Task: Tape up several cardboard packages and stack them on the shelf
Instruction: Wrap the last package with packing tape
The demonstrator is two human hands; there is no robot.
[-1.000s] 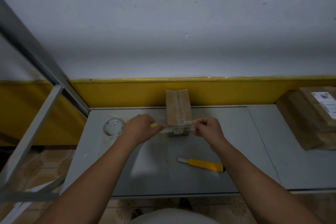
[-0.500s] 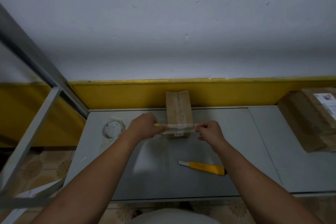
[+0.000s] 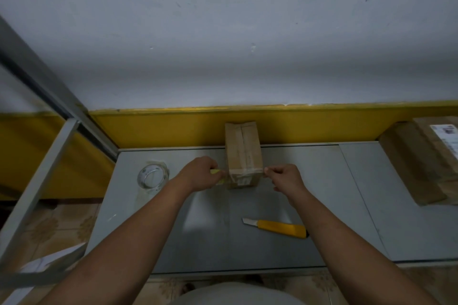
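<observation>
On the table [image 3: 322,181] stands one brown, seam-taped box [image 3: 244,151]; left hand [image 3: 198,173] and right hand [image 3: 285,177] pinch one tape strip [image 3: 245,170] across it.

**Both arms out, hands pinching**

Both forearms reach forward and converge. The left hand [image 3: 198,174] and right hand [image 3: 285,177] sit level, knuckles up, fingers curled, each pinching an end of the tape [image 3: 245,170].

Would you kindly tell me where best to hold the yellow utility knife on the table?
Grip the utility knife by the middle of its yellow handle, pinching the long sides from above. It lies flat on the table, bare blade pointing left, so come from its right end; left hand and right hand pinch the tape strip.
</observation>
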